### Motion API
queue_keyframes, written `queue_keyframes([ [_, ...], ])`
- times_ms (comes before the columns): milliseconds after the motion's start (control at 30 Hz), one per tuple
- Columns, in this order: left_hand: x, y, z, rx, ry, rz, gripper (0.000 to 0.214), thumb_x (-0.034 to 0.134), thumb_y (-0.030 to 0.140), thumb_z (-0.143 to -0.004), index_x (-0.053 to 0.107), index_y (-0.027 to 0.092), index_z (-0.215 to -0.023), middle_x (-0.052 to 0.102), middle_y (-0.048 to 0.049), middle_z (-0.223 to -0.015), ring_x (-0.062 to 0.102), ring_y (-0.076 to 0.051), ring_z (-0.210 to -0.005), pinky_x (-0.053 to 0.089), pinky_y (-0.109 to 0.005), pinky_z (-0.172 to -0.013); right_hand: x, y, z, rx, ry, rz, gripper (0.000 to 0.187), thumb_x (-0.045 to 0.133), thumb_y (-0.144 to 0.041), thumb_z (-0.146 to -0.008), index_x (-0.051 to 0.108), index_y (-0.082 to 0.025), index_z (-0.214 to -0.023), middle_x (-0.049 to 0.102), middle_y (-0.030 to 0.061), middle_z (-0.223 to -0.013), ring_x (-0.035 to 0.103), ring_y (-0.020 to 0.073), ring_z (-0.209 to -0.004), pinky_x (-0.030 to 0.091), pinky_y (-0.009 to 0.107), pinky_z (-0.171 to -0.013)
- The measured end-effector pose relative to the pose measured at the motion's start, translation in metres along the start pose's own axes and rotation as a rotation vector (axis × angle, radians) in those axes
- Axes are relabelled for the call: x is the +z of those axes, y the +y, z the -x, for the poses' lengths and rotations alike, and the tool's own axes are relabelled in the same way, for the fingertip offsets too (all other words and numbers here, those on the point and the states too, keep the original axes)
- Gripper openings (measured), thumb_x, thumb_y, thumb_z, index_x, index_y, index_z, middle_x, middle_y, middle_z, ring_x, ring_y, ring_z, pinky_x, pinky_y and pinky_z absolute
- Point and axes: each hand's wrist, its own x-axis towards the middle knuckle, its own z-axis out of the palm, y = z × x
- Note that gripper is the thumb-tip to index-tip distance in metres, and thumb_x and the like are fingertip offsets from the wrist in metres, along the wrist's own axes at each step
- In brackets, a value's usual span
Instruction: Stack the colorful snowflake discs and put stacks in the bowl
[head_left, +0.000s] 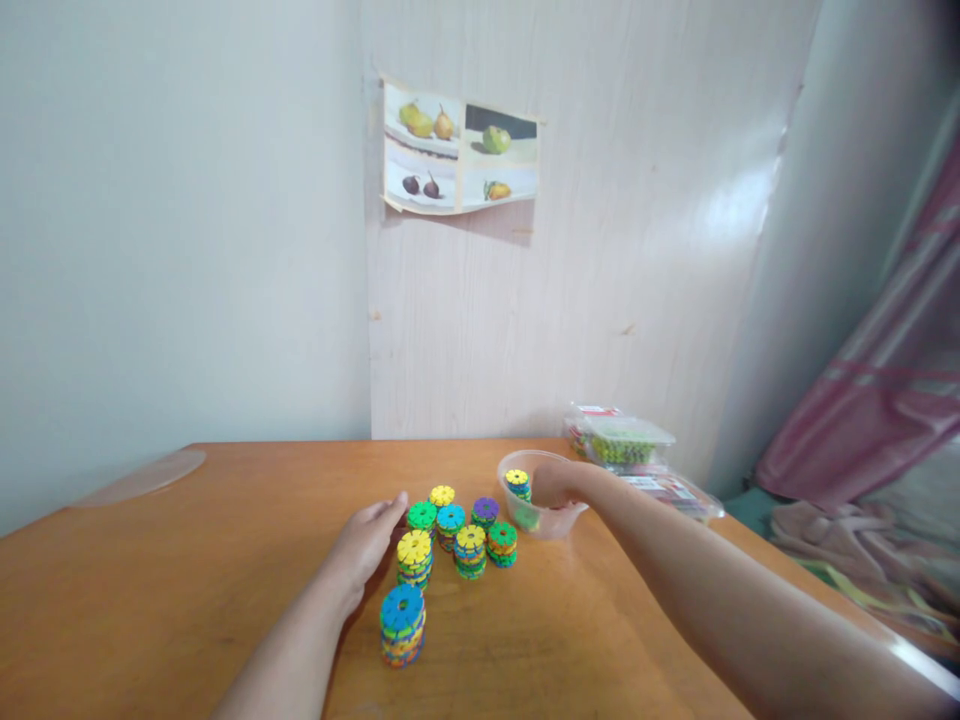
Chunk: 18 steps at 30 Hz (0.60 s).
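My left hand (367, 545) rests at the left side of several stacks of notched plastic discs, its thumb stretched out and some fingers hidden. Nearest to it are a green-topped stack (422, 516) and a yellow-topped stack (414, 548). My right hand (556, 484) reaches into a clear plastic bowl (541, 461), and its fingertips are out of sight there. Inside the bowl, left of that hand, stands a yellow-topped stack (517, 480). A blue-topped stack (403, 608) is closest to me; a purple-topped stack (485, 509) and a green-topped one (502, 536) stand near the bowl.
Clear plastic boxes (628, 436), one with green contents, are piled behind my right forearm. A translucent lid (146, 477) lies at the table's left edge. Fruit pictures (461, 150) hang on the wall. A pink curtain (862, 400) and cloth are at the right.
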Motion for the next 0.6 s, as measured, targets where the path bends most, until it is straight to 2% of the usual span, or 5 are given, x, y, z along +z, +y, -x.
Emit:
queue_keyframes([
  [167,-0.001,-0.003,-0.001,0.003,0.001,0.01,0.059,0.069,0.072,-0.064,0.073,0.015,-0.08,0.077,-0.0102,-0.086,0.067,-0.03,-0.094,0.05,-0.035,-0.083,-0.01,-0.001,0.009,0.046,-0.024,-0.013,0.012,0.067,-0.019,-0.068,0.074,-0.011,-0.07,0.072,0.009,-0.068,0.067,0.0219,-0.07,0.048,0.027,-0.066],
  [267,-0.002,-0.003,-0.001,0.002,0.011,0.01,0.059,0.069,0.071,-0.064,0.074,0.015,-0.084,0.077,-0.0102,-0.091,0.067,-0.029,-0.095,0.049,-0.034,-0.083,-0.018,-0.001,0.026,0.033,0.09,-0.05,0.023,0.058,-0.026,-0.078,0.075,-0.011,-0.083,0.074,0.0106,-0.083,0.066,0.0201,-0.074,0.044,0.025,-0.063],
  [367,-0.001,0.0,0.001,-0.011,0.015,0.008,0.062,0.069,0.072,-0.064,0.074,0.015,-0.086,0.077,-0.0103,-0.093,0.066,-0.029,-0.095,0.049,-0.034,-0.082,-0.023,-0.006,0.049,-0.026,0.208,-0.088,0.03,0.05,-0.031,-0.085,0.073,-0.016,-0.096,0.073,0.0071,-0.094,0.064,0.0175,-0.079,0.04,0.023,-0.062],
  [467,0.0,0.002,0.003,-0.014,0.013,0.014,0.063,0.069,0.072,-0.063,0.074,0.014,-0.085,0.077,-0.0109,-0.093,0.066,-0.029,-0.094,0.049,-0.034,-0.08,-0.02,-0.018,0.071,-0.124,0.26,-0.095,0.028,0.051,-0.034,-0.083,0.073,-0.02,-0.093,0.073,0.0034,-0.092,0.063,0.0171,-0.082,0.038,0.022,-0.062],
  [600,0.001,0.003,0.005,-0.019,-0.002,0.017,0.061,0.068,0.072,-0.064,0.073,0.015,-0.084,0.077,-0.0101,-0.093,0.066,-0.028,-0.092,0.049,-0.033,-0.079,-0.009,-0.037,0.087,-0.21,0.23,-0.049,0.028,0.059,-0.039,-0.076,0.076,-0.024,-0.092,0.074,0.0051,-0.089,0.065,0.0216,-0.082,0.039,0.025,-0.061],
])
